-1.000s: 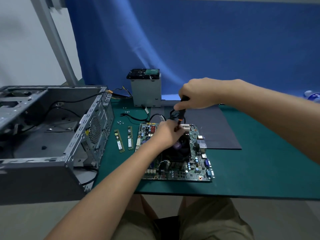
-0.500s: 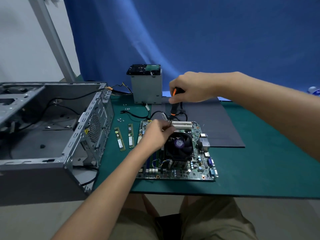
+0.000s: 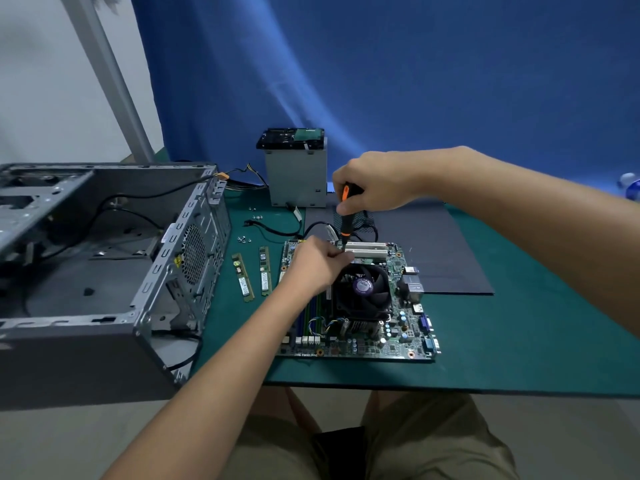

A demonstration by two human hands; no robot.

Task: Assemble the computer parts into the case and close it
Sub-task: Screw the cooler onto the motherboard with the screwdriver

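Motherboard [image 3: 401, 327] flat near the front edge of the worktop [image 3: 519, 341], beside the open case [image 3: 104, 271]. Right hand [image 3: 375, 181] clamped round screwdriver [image 3: 345, 218], tip at the far corner of the cooler fan [image 3: 363, 289]; left hand [image 3: 317, 266] curled there, grip unclear. Likely light, stiff, fragile: take by bare edges.

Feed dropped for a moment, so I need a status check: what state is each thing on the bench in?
case: open, lying on its side, no board inside.
motherboard: flat on the mat, outside the case.
RAM sticks: two, loose on the mat.
screwdriver: upright, tip down by the cooler fan.
right hand: grips the screwdriver handle.
left hand: fingers curled at the screwdriver tip.
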